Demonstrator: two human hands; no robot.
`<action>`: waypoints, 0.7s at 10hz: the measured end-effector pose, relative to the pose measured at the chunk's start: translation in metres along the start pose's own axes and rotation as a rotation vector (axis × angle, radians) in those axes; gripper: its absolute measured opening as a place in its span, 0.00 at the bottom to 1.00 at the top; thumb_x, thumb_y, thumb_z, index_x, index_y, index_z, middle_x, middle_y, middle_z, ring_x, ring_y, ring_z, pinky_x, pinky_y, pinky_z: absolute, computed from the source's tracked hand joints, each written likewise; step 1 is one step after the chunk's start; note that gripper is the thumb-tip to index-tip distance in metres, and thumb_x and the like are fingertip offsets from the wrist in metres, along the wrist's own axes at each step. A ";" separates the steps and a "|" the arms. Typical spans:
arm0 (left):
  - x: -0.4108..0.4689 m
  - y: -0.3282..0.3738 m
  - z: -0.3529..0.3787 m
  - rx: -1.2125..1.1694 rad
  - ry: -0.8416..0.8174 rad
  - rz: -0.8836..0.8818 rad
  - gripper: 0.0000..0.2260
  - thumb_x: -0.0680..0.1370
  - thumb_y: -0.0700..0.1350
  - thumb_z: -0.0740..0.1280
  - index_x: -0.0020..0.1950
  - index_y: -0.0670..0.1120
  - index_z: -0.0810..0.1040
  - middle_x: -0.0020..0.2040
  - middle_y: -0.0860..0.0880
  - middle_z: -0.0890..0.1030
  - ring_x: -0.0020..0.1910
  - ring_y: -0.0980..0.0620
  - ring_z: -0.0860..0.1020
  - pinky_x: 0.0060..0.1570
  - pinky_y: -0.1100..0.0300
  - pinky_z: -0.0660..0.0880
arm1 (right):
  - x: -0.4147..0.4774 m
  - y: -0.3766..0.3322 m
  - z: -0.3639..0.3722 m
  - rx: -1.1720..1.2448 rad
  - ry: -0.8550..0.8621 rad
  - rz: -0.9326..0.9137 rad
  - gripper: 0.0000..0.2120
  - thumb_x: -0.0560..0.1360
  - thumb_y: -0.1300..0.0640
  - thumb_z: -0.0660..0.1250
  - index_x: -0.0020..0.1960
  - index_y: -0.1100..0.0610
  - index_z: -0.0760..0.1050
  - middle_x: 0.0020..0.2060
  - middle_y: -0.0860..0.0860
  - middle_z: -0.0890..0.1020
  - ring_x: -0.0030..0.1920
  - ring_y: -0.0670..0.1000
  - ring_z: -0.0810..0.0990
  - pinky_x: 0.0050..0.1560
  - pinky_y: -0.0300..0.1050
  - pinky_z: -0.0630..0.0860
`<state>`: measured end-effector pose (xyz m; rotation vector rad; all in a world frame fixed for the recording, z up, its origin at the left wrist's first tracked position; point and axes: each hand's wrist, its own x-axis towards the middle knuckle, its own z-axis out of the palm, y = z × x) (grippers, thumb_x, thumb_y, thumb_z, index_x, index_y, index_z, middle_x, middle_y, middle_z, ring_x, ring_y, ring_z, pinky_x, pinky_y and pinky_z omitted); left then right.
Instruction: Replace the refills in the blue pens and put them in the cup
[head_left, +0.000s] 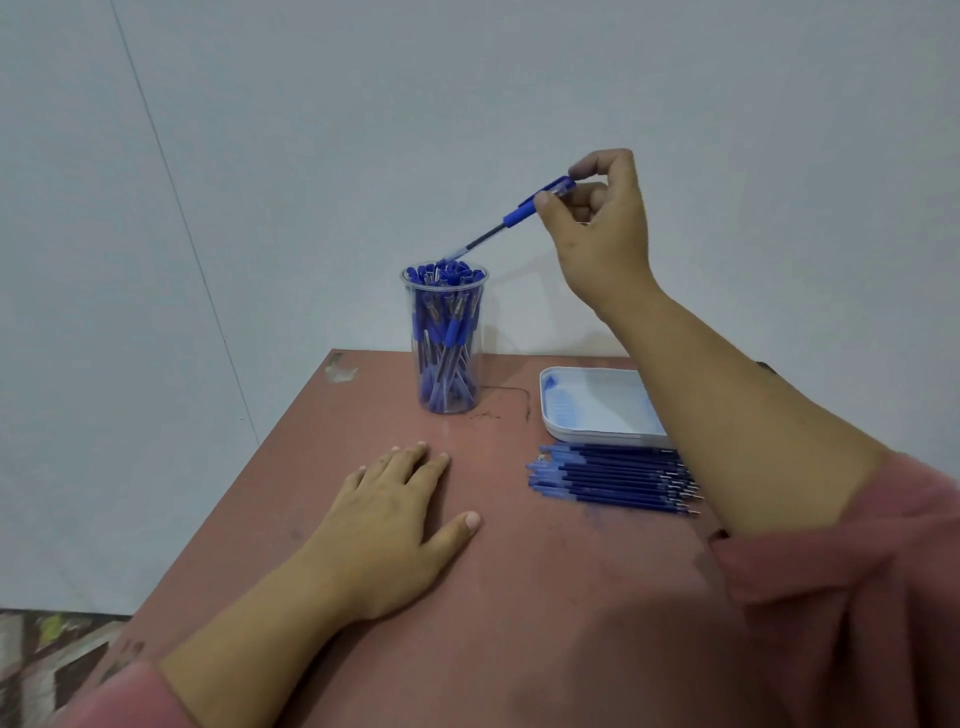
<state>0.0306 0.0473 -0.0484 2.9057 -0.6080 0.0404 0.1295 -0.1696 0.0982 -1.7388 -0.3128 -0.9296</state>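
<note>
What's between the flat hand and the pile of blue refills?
Only bare table lies between the left hand and the refills, seen in the head view.

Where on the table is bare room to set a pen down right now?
Bare table lies between the left hand and the refills, and nearer you below both. A smaller patch sits left of the cup. The right side is crowded: tray and refills side by side.

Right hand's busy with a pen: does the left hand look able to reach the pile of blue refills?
Likely yes: only bare reddish tabletop lies between the flat left hand and the blue refill pile.
</note>
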 end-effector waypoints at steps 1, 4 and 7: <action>0.000 0.000 0.001 0.012 0.000 0.005 0.45 0.65 0.75 0.35 0.80 0.56 0.48 0.80 0.54 0.49 0.78 0.53 0.47 0.76 0.55 0.46 | 0.008 0.005 0.016 0.000 -0.022 -0.012 0.09 0.75 0.60 0.68 0.52 0.53 0.71 0.36 0.47 0.78 0.30 0.37 0.72 0.38 0.31 0.69; 0.000 -0.002 0.001 0.020 0.004 0.026 0.48 0.64 0.76 0.30 0.80 0.56 0.46 0.80 0.54 0.48 0.78 0.53 0.46 0.76 0.54 0.46 | 0.013 0.012 0.055 -0.277 -0.385 -0.028 0.09 0.79 0.54 0.63 0.54 0.53 0.80 0.41 0.42 0.77 0.40 0.37 0.74 0.43 0.26 0.69; -0.001 0.003 -0.004 0.003 -0.019 -0.013 0.44 0.66 0.73 0.34 0.79 0.56 0.48 0.80 0.54 0.50 0.78 0.53 0.49 0.76 0.54 0.48 | -0.013 0.028 0.046 -0.485 -0.422 -0.054 0.17 0.81 0.45 0.54 0.67 0.44 0.72 0.62 0.49 0.71 0.65 0.53 0.62 0.63 0.48 0.57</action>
